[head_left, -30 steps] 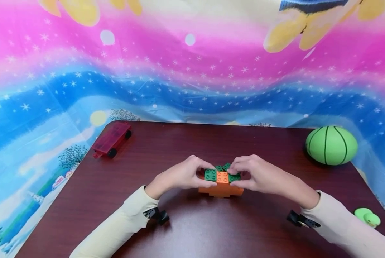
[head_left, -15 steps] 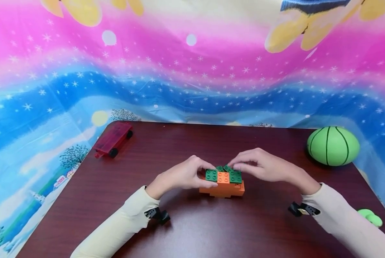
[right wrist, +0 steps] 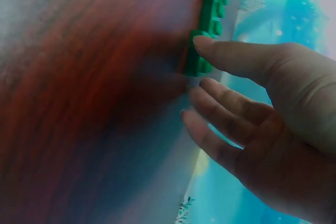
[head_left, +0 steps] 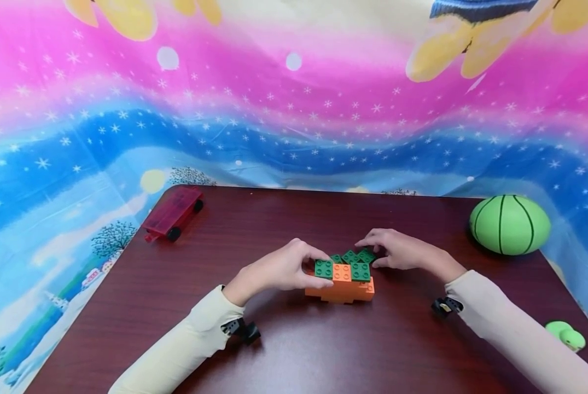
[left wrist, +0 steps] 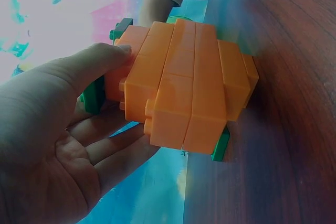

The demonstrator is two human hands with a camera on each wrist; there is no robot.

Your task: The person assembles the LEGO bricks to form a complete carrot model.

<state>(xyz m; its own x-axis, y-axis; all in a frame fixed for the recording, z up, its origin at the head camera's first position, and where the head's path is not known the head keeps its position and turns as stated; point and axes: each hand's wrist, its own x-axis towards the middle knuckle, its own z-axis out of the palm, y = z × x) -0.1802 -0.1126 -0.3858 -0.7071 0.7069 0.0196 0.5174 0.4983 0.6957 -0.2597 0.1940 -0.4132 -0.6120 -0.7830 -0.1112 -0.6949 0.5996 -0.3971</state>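
A stepped build of orange toy bricks (head_left: 340,291) stands on the table, with a green brick (head_left: 360,271) at the right of its top and another green brick (head_left: 323,268) at the left. My left hand (head_left: 286,266) grips the build's upper left end, thumb on the front face and fingers behind; the left wrist view shows the same orange stack (left wrist: 176,77) filling its middle. Behind the build lie several loose green bricks (head_left: 351,256). My right hand (head_left: 403,250) is at the rightmost one, thumb tip right at the green brick (right wrist: 195,56), the other fingers loosely spread beyond it.
A translucent red toy wagon (head_left: 173,213) with black wheels sits at the back left of the dark table (head_left: 274,213). At the back right is a green ball (head_left: 510,224) with black lines. A small light-green object (head_left: 564,335) lies near the right edge.
My right hand has left the right end of the build and moved back and right to the loose green bricks, uncovering the top right green brick. The left hand has kept its grip.
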